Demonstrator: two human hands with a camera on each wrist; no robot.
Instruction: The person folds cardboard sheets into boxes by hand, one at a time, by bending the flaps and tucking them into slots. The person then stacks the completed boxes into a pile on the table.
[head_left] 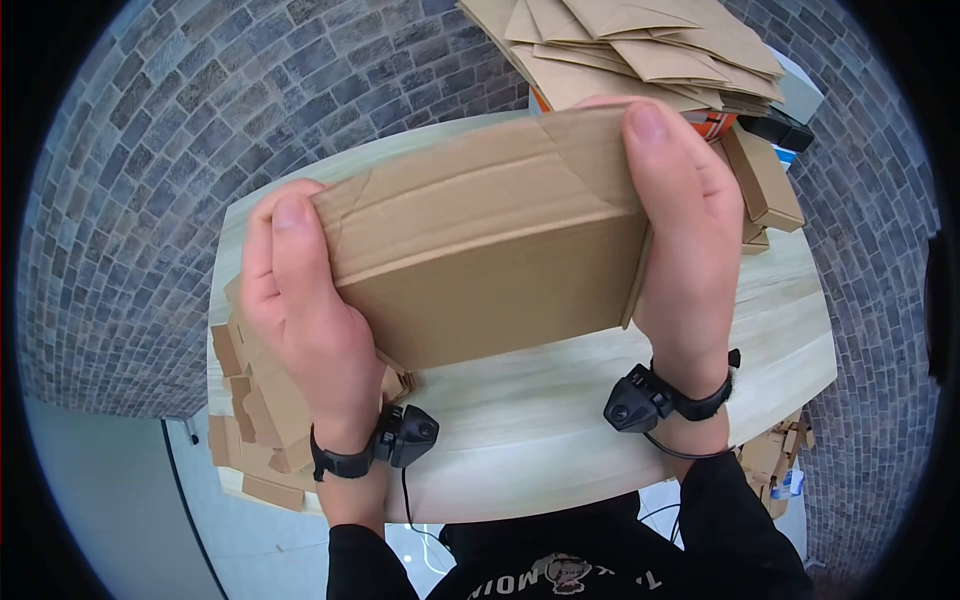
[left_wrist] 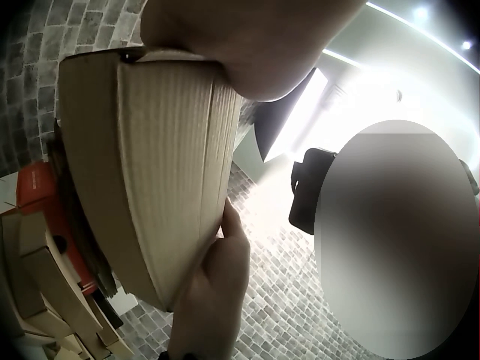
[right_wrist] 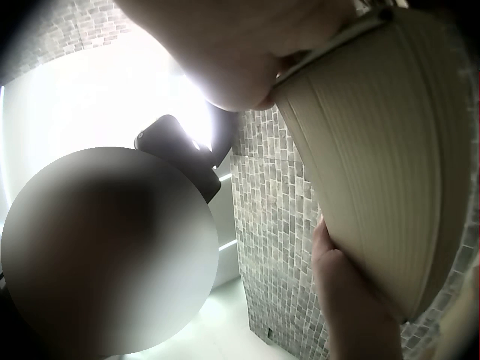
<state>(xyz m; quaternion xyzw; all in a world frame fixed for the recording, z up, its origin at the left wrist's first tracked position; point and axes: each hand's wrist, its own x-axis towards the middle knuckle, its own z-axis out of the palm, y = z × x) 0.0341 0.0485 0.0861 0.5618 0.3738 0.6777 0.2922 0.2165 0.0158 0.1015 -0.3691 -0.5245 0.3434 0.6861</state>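
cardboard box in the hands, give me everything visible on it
The cardboard box is plain brown corrugated board, flat and shallow, with creased fold lines on its upper face and a flap edge loose at its right end. It is held above the wooden table, tilted toward the camera. The left hand grips its left end and the right hand its right end, fingers wrapped over the top edge.

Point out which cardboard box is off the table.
The large box gripped between left hand and right hand; the small box at right rests on the table.
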